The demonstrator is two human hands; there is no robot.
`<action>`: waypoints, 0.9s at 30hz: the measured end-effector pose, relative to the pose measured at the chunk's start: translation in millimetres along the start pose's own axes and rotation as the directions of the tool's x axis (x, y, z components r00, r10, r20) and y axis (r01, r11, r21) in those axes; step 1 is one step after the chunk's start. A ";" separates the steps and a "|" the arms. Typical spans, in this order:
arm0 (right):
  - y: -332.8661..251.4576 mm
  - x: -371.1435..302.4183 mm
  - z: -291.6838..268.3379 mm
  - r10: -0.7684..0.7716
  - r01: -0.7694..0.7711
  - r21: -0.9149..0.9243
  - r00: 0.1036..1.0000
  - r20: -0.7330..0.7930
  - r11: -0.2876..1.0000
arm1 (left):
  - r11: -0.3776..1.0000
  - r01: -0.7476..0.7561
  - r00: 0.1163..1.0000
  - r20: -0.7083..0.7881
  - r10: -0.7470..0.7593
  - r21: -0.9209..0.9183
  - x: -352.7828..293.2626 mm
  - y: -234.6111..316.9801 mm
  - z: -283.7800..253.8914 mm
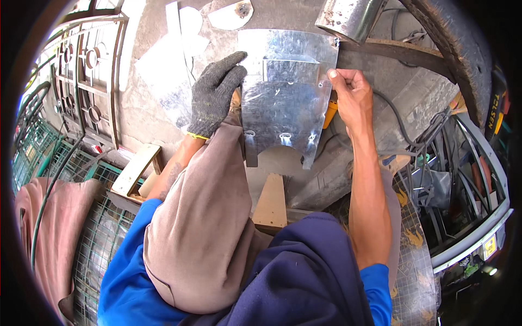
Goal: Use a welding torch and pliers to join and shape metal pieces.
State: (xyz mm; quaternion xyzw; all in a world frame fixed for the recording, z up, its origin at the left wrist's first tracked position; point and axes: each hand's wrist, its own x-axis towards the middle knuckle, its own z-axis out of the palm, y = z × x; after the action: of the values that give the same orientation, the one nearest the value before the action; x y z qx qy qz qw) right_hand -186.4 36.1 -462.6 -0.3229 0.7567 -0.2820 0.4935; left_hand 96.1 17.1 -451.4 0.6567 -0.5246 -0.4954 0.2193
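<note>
Head view: the bare right hand [353, 100] has its thumb and curled fingers drawn narrow, pinching the right edge of a shiny metal sheet [280, 106]. At the opposite edge, the gray-gloved left hand [213, 95] has its fingers slightly parted, tips at the sheet's border; how firmly they grip, I cannot tell. The sheet stands between the two hands, ahead of the knees, with a rectangular flap in its upper half, holes near the lower end and a curved notch at the bottom. Below that notch is a wooden block [272, 202]. Beyond the sheet's upper right corner is a metal cylinder [348, 19]; farther left, a metal grille [112, 81]; farther right, a gray frame [497, 168].
</note>
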 end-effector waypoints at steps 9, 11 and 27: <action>-4.6 -0.7 1.7 -0.002 0.003 0.051 1.000 -0.017 0.999 | 0.996 0.055 0.998 -0.020 -0.057 -0.073 -1.2 1.8 0.5; -4.3 -3.8 1.7 0.026 -0.026 0.038 1.000 -0.017 0.999 | 0.981 0.123 0.992 0.006 -0.124 -0.148 -0.9 0.5 0.3; -7.7 -4.6 10.5 0.017 -0.019 -0.034 0.998 -0.056 0.999 | 0.987 0.084 0.996 0.022 -0.082 -0.140 -2.6 -11.5 -4.7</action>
State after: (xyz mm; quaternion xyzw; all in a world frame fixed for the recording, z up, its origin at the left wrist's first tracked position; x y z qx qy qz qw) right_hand -173.5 33.6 -458.0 -0.3165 0.7780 -0.2731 0.4690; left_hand 105.8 22.3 -457.6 0.6570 -0.4621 -0.5451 0.2401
